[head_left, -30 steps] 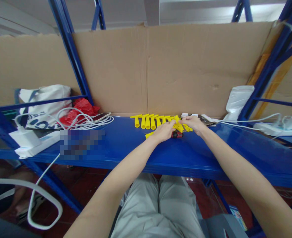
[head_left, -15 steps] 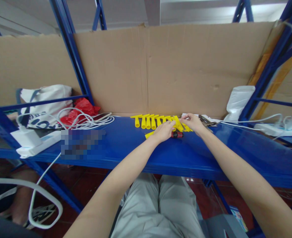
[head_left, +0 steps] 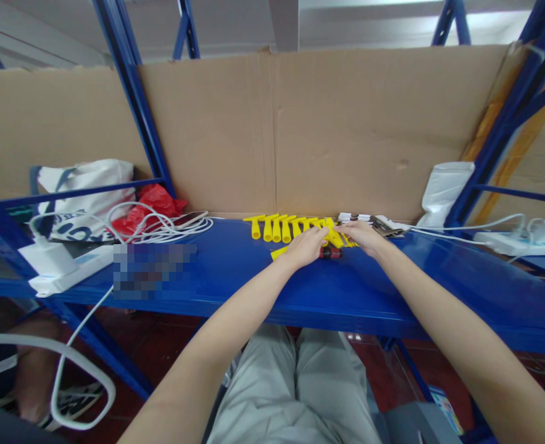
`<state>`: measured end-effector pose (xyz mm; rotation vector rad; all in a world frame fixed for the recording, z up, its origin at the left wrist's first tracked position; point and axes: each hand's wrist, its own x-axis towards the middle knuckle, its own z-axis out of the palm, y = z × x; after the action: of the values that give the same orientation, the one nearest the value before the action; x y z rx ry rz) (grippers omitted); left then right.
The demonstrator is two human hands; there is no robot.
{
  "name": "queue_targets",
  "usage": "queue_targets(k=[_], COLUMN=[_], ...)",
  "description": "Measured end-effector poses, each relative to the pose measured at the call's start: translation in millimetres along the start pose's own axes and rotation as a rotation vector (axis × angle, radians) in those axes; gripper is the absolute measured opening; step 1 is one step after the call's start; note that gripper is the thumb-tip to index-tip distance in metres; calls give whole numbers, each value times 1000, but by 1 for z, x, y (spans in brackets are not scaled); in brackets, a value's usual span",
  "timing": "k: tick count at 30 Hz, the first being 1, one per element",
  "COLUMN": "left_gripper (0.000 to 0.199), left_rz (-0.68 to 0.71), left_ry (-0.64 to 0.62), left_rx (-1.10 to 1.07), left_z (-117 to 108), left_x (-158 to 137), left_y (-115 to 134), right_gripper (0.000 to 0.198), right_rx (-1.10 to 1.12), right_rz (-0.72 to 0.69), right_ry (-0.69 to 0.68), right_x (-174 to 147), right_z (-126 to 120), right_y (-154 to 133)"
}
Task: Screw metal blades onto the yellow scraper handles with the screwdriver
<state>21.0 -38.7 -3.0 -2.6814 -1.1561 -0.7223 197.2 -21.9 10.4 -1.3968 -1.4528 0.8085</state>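
Left hand (head_left: 305,246): fingers closed on a yellow piece (head_left: 332,235), located between both hands over the blue table (head_left: 346,290). Right hand (head_left: 363,237): fingers narrow, at the piece; grip cannot be determined. Row of yellow parts (head_left: 276,231) lies leftward; red-and-black tool (head_left: 331,253) beside left hand.

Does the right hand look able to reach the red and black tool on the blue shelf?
Probably yes: the right hand is close by, and the red and black tool looks uncovered at its right end.
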Motion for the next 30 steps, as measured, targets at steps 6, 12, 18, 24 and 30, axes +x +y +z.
queue_targets(k=[6, 12, 18, 24, 30], left_gripper=[22, 20, 18, 17, 16], left_rz=[15, 38, 58, 61, 68], left_ry=[22, 57, 62, 68, 83], left_rx=[-7, -28, -41, -70, -51], left_z=[4, 9, 11, 12, 12], left_x=[1, 2, 3, 4, 3], left_y=[-4, -7, -8, -9, -9], right_gripper=[26, 24, 26, 21, 23], right_rx=[145, 208, 241, 270, 246], right_rz=[74, 126, 143, 165, 147], right_ry=[-39, -37, -39, -42, -35], right_x=[3, -3, -7, -9, -7], right_z=[1, 2, 2, 3, 3], right_y=[3, -4, -7, -10, -7])
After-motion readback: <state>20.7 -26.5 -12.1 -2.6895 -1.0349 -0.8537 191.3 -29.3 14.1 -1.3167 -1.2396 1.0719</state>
